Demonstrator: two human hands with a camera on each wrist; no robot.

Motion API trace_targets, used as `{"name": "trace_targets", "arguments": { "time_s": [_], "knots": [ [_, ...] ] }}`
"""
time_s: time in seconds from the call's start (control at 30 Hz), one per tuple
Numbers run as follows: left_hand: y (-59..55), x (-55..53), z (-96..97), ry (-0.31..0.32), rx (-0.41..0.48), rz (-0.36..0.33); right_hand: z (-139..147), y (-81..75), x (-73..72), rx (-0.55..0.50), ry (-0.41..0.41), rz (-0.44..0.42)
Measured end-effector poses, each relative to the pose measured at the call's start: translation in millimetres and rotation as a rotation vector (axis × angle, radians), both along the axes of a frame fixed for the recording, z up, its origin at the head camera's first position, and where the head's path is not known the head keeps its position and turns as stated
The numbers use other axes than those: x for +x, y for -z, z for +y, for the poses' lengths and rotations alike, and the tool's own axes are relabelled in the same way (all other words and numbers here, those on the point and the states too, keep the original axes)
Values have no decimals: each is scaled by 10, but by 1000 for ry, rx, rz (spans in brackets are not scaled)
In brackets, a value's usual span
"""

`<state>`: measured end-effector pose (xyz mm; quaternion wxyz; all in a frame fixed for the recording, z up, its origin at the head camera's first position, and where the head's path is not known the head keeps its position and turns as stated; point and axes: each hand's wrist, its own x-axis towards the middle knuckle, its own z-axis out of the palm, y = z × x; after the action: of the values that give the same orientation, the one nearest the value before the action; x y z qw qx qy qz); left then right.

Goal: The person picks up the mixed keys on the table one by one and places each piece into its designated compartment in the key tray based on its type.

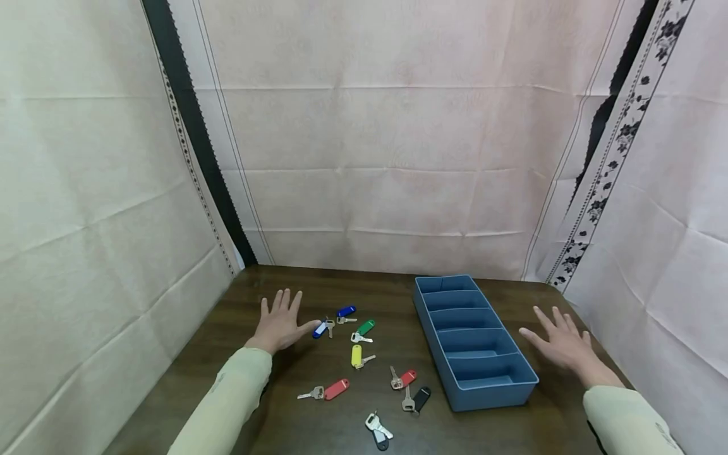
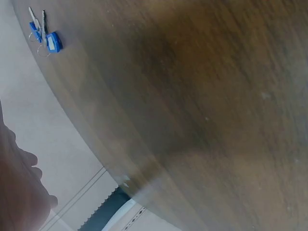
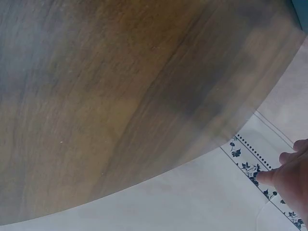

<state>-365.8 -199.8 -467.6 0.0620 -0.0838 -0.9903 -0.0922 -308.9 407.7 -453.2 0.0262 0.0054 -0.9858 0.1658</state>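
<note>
My left hand (image 1: 279, 325) is spread with straight fingers over the table's left side, holding nothing; its thumb tip comes close to a blue-tagged key (image 1: 320, 329). On the right, my right hand (image 1: 563, 344) is likewise spread and empty, beside the blue compartment tray (image 1: 489, 406). Between the hands lie several keys with coloured tags: another blue tag (image 1: 345, 311), a green tag (image 1: 366, 327), a yellow tag (image 1: 356, 355), a red tag (image 1: 337, 389), a second red tag (image 1: 408, 377), a black tag (image 1: 421, 399) and a dark tag (image 1: 380, 440). The tray's compartments show no keys.
The dark wooden table (image 1: 318, 284) has a rounded far edge. Pale cloth sheets (image 1: 370, 139) hang behind it and at both sides, with a floral border (image 1: 603, 189) at the right. The tray stands lengthwise, right of the keys.
</note>
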Motion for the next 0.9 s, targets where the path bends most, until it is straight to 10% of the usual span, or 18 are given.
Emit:
{"name": "trace_targets", "arguments": {
  "time_s": [0.9],
  "knots": [
    [-143, 67, 35, 21, -20, -8, -349, -44, -46, -48, -198, 46]
  ]
}}
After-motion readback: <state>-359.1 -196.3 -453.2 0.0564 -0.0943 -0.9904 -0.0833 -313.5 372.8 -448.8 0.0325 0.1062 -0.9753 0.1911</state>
